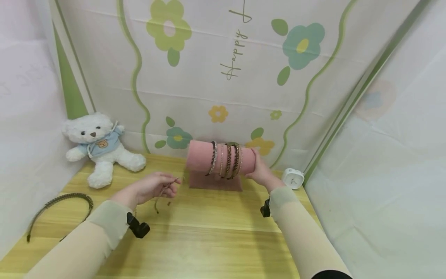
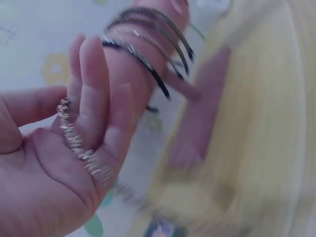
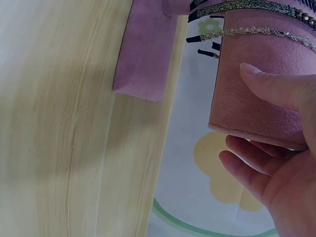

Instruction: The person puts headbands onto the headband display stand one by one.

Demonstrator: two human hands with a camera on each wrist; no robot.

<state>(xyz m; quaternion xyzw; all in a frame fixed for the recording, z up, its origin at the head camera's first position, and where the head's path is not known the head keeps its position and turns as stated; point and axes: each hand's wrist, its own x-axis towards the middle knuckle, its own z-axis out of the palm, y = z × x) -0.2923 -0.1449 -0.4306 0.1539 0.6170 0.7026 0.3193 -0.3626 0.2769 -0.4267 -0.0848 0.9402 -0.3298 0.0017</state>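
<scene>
At the table's (image 1: pixel 209 240) far side | pink stand (image 1: pixel 201 157), right end partly covered by the right hand (image 1: pixel 260 171) gripping it | left hand (image 1: pixel 156 188), apart at left, pinches a beaded headband (image 2: pixel 74 140) (lower end blurred) | mounted headbands (image 1: pixel 229 161) overlap, hard to count

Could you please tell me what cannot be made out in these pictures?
White clock, head view: too small to read the time.
Beaded headband in the left hand, left wrist view: motion blur smears its lower end.
Pink display stand, right wrist view: the frame's edge cuts off its far end.
</scene>
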